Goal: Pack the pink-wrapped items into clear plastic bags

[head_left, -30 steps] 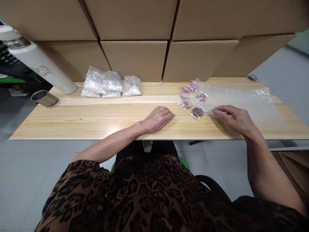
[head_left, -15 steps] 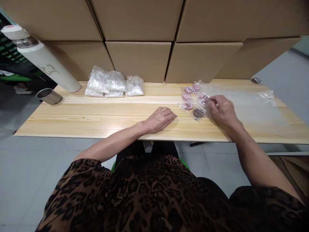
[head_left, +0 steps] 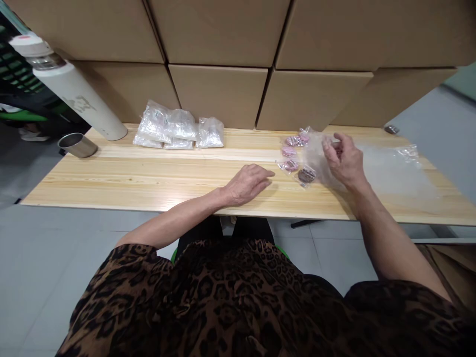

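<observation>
Head view: my right hand has lifted off the table, fingers pinched on a small clear packet raised above the other pink packets. Half a second ago it was still reaching low among them. My left hand stays resting flat, loosely curled, holding nothing.

Pale wood table with visible grain, running left to right. Stacked brown cardboard boxes stand along its far edge, forming a wall behind it; two rows show. White flask leans at the table's far left corner, steel cup on its side just beside it. Pile of clear packets sits against the boxes. Grey tiled floor below and at right. Green and dark shapes at far left, unclear. Even, soft light.
</observation>
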`<action>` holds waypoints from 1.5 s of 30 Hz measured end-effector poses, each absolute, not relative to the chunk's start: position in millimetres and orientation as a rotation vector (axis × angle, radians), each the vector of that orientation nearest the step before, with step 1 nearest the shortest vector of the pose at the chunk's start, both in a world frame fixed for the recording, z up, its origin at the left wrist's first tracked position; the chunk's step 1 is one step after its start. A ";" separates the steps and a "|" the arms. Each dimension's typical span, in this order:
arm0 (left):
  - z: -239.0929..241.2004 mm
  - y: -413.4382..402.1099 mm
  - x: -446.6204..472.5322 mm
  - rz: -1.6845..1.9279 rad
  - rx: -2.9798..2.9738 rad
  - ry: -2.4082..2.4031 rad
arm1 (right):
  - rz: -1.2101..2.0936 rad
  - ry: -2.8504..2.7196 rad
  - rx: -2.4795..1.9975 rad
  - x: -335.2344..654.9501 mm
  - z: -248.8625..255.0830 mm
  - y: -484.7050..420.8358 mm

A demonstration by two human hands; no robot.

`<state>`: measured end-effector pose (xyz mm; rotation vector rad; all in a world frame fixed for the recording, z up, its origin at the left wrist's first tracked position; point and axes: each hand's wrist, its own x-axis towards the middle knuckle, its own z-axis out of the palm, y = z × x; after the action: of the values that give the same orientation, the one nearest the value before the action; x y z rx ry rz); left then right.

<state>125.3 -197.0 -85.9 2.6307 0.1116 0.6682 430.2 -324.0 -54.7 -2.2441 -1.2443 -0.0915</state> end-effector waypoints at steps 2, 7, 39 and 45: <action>-87.5 -196.0 126.3 0.755 2.573 0.228 | -0.095 -1.348 -2.118 404.1 -50.1 -323.5; -87.3 -192.4 125.8 0.743 2.590 0.416 | 0.099 -1.819 -1.906 354.9 -49.9 -308.2; -70.0 -197.0 113.9 0.784 2.704 0.346 | 0.141 -1.727 -2.606 462.8 -42.1 -326.5; -77.3 -224.5 82.0 0.905 2.630 0.390 | 0.074 -1.979 -2.442 450.1 -45.5 -354.3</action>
<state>82.0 -224.5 -77.3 2.6301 0.3900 0.9048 450.1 -354.3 -45.5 -2.4417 -1.9790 0.0744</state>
